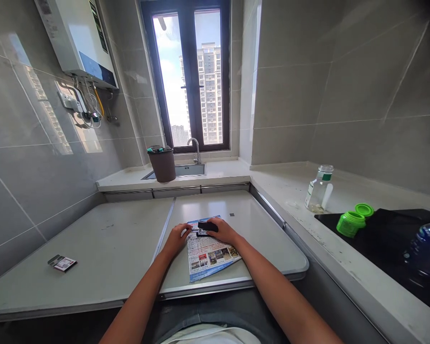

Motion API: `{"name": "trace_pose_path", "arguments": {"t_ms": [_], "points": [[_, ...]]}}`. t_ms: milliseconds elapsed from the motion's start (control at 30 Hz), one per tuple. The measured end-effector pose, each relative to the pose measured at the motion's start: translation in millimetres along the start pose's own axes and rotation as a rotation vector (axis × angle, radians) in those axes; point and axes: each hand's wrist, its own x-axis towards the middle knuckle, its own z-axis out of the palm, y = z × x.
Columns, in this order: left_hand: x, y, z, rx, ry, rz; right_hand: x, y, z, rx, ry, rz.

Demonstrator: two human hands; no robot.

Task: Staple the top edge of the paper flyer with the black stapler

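Note:
A black stapler [207,227] is held over a printed paper [215,253] on the light folding table [122,239]. My right hand [222,230] is wrapped round the stapler's right end. At its left end, the fingers of my left hand [180,235] are pinched together close to a thin metallic part. Whether they grip that part is too small to tell. The stapler's upper and lower parts stand apart at the left. A small grey strip, perhaps staples [231,214], lies on the table beyond my right hand.
A small open box [62,263] lies at the table's left. Behind are a brown bin [162,165] and a sink [189,170]. On the right counter [283,191] stand a glass jar [318,191], a green container [350,223] and a dark blue bottle [428,248].

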Motion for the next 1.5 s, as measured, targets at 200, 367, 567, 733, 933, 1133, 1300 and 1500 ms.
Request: {"name": "trace_pose_path", "arguments": {"t_ms": [200,367,567,733,933,1133,1300,1500], "points": [[1.7,1.7,1.3,0.074,-0.094,0.065,0.4,0.1,0.6,0.000,0.019,0.001],[4.5,3.9,2.0,0.110,-0.116,0.083,0.6,-1.4,-0.3,0.002,0.027,-0.006],[5.6,5.2,2.5,0.133,-0.139,0.076,0.9,-1.4,-0.9,0.004,0.027,-0.016],[6.1,4.0,3.6,0.133,-0.150,0.076,-0.1,-2.6,-2.3,0.001,0.014,-0.025],[5.4,4.4,4.6,0.121,-0.132,0.063,-0.6,-4.8,-3.1,0.000,0.000,-0.033],[5.6,6.3,3.2,0.109,-0.131,0.050,-0.1,-5.8,-3.2,0.010,0.000,-0.031],[6.9,5.2,3.4,0.093,-0.129,0.035,-0.6,-7.0,-4.0,0.028,0.011,-0.031],[6.7,4.0,2.2,0.041,-0.124,0.013,-0.5,-7.2,-2.1,0.075,0.052,-0.002]]}}
